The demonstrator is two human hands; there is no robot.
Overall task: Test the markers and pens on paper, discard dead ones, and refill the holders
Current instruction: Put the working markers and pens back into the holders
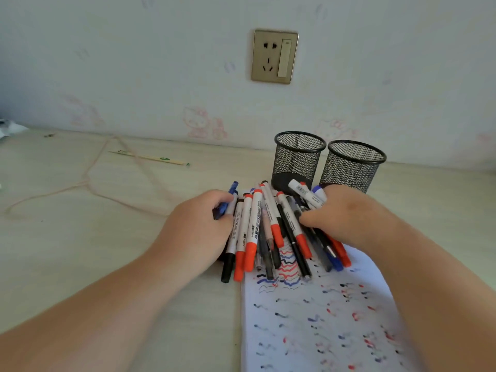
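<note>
The pile of pens and markers [271, 232] lies between both hands. The left hand [198, 226] has its grip on a blue pen [228, 200]. The right hand [341, 216] curls around the pile's right edge.

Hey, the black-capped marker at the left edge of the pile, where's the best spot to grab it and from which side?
Take the black-capped marker by its black cap end, coming from the near side. That end juts past the pile onto bare table, while the left hand covers its upper barrel and a red-capped marker lies against its right.

Heaped pens [273, 232] before empty holders [328, 163]
</note>
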